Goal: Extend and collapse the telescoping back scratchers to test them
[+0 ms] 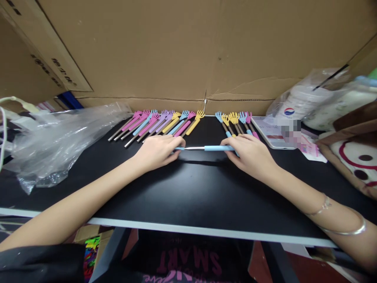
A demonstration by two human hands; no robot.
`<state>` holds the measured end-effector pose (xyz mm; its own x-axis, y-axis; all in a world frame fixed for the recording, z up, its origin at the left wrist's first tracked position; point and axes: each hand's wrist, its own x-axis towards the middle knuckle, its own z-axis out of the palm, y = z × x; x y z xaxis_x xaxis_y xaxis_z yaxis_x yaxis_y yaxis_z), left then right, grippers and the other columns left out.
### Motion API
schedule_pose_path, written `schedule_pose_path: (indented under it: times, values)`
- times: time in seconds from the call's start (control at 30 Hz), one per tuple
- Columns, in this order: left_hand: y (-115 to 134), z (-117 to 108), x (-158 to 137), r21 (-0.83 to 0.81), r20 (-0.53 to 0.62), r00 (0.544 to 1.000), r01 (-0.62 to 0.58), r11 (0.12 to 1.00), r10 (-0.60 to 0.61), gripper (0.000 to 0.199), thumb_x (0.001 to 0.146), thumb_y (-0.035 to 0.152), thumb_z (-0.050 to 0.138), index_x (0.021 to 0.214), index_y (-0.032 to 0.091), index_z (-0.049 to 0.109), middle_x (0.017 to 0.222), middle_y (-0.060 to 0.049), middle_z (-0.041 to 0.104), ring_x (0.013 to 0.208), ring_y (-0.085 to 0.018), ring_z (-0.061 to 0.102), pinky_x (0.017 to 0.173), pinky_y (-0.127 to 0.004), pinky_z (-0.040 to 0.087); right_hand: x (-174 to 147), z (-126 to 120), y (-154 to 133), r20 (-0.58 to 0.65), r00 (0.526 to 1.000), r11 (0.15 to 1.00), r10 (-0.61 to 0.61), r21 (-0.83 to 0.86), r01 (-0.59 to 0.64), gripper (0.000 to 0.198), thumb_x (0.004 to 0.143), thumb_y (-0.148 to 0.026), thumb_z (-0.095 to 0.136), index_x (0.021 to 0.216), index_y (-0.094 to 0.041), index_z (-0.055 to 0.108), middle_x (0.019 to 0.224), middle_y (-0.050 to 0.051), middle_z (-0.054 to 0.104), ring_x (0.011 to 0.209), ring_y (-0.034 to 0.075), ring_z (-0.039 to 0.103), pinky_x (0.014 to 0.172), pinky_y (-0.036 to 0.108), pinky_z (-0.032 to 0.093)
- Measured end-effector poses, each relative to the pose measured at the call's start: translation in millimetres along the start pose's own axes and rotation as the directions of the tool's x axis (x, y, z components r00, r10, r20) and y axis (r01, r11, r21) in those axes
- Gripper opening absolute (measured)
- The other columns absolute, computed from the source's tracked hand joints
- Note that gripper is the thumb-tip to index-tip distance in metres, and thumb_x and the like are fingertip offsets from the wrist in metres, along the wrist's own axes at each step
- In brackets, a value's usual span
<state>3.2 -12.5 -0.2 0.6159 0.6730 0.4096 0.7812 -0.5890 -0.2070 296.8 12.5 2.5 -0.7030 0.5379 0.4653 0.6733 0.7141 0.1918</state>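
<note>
Between my two hands, a light-blue back scratcher (210,148) with a metal rod lies level just above the black tabletop. My left hand (159,150) pinches its left end, the fingers hiding most of the blue claw there. Around the blue sleeve at the other end, my right hand (246,151) is closed. Behind my left hand lies a row of pink, blue, purple and yellow back scratchers (159,124), claws pointing away from me. Several more back scratchers (235,121), blue, yellow and pink, lie behind my right hand, their lower ends partly covered by it.
A clear plastic bag (61,137) lies on the left. At the right are a phone (272,135), a bagged white cup (303,104) and a brown plush item (353,153). Cardboard (176,51) walls the back. Below the table's front edge (206,231), a box holds colourful pieces (92,251).
</note>
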Motion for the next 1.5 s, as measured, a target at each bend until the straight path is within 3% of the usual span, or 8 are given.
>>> schedule_pose_path:
  times: [0.2, 0.33, 0.57, 0.77, 0.9, 1.23, 1.4, 1.5]
  values:
    - [3.0, -2.0, 0.9, 0.036, -0.04, 0.995, -0.088, 0.995, 0.089, 0.024, 0.096, 0.035, 0.043, 0.096, 0.024, 0.064, 0.081, 0.001, 0.07, 0.078, -0.014, 0.063, 0.058, -0.025, 0.035, -1.3, 1.0, -3.3, 0.033, 0.999, 0.999, -0.034, 0.005, 0.034, 0.019, 0.094, -0.03, 0.043, 0.094, -0.021, 0.059, 0.074, 0.002, 0.066, 0.07, 0.016, 0.06, 0.079, 0.031, 0.038]
    - [2.6, -3.3, 0.8, 0.067, -0.077, 0.992, -0.091, 0.994, 0.096, 0.028, 0.097, 0.038, 0.042, 0.095, 0.025, 0.066, 0.078, 0.0, 0.07, 0.078, -0.014, 0.061, 0.057, -0.026, 0.036, -1.8, 0.7, -4.0, 0.049, 0.998, 0.999, -0.049, 0.009, 0.048, 0.023, 0.095, -0.035, 0.043, 0.092, -0.021, 0.062, 0.074, 0.002, 0.068, 0.068, 0.016, 0.059, 0.07, 0.029, 0.037]
    - [3.0, -5.6, 0.8, 0.089, -0.108, 0.992, -0.05, 0.995, 0.059, 0.028, 0.097, 0.036, 0.042, 0.102, 0.025, 0.067, 0.089, -0.001, 0.07, 0.086, -0.016, 0.059, 0.061, -0.029, 0.039, -1.8, 0.1, -3.9, 0.073, 0.996, 0.998, -0.056, 0.03, 0.054, 0.028, 0.096, -0.037, 0.041, 0.096, -0.02, 0.063, 0.086, 0.004, 0.072, 0.076, 0.017, 0.063, 0.073, 0.031, 0.039]
    - [9.0, -5.7, 1.5, 0.142, -0.123, 0.987, -0.083, 0.986, 0.101, 0.027, 0.097, 0.029, 0.039, 0.094, 0.02, 0.064, 0.083, 0.0, 0.069, 0.079, -0.015, 0.061, 0.061, -0.028, 0.038, -2.6, 0.0, -7.6, 0.064, 0.998, 0.997, -0.019, 0.072, 0.014, 0.025, 0.096, -0.033, 0.043, 0.104, -0.02, 0.061, 0.093, 0.004, 0.072, 0.08, 0.017, 0.066, 0.075, 0.031, 0.042]
    - [10.8, -4.6, 1.5, 0.118, -0.122, 0.987, -0.092, 0.989, 0.106, 0.028, 0.098, 0.031, 0.038, 0.093, 0.021, 0.064, 0.08, 0.0, 0.069, 0.075, -0.014, 0.061, 0.059, -0.026, 0.037, -2.8, -1.0, -8.9, 0.096, 0.995, 0.994, 0.008, 0.106, -0.018, 0.026, 0.096, -0.032, 0.041, 0.11, -0.021, 0.06, 0.101, 0.004, 0.072, 0.079, 0.016, 0.067, 0.064, 0.029, 0.043]
    - [1.2, -3.7, 2.2, -0.068, 0.023, 0.999, -0.023, 0.997, 0.025, 0.033, 0.098, 0.041, 0.038, 0.096, 0.024, 0.066, 0.087, 0.0, 0.073, 0.079, -0.014, 0.066, 0.056, -0.023, 0.035, -2.0, 0.1, 5.6, 0.215, 0.977, 0.986, 0.008, 0.163, -0.044, 0.028, 0.096, -0.037, 0.038, 0.11, -0.026, 0.06, 0.086, 0.0, 0.073, 0.068, 0.015, 0.066, 0.055, 0.025, 0.039]
    - [-14.1, -11.3, 1.2, -0.104, 0.123, 0.989, 0.097, 0.99, -0.084, 0.036, 0.097, 0.046, 0.037, 0.099, 0.026, 0.066, 0.095, 0.001, 0.073, 0.082, -0.016, 0.067, 0.059, -0.023, 0.035, 0.1, -8.4, 33.5, 0.283, 0.958, 0.978, 0.045, 0.185, -0.1, 0.03, 0.096, -0.041, 0.037, 0.104, -0.026, 0.061, 0.074, -0.001, 0.069, 0.059, 0.014, 0.061, 0.052, 0.024, 0.036]
    - [-28.3, -17.9, 0.2, -0.115, 0.218, 0.964, 0.179, 0.977, -0.151, 0.037, 0.095, 0.051, 0.038, 0.1, 0.026, 0.066, 0.094, 0.001, 0.073, 0.082, -0.017, 0.066, 0.062, -0.023, 0.036, 0.2, -19.0, 55.8, 0.402, 0.914, 0.946, 0.06, 0.27, -0.181, 0.035, 0.095, -0.047, 0.036, 0.101, -0.024, 0.062, 0.072, 0.001, 0.067, 0.055, 0.014, 0.059, 0.051, 0.025, 0.038]
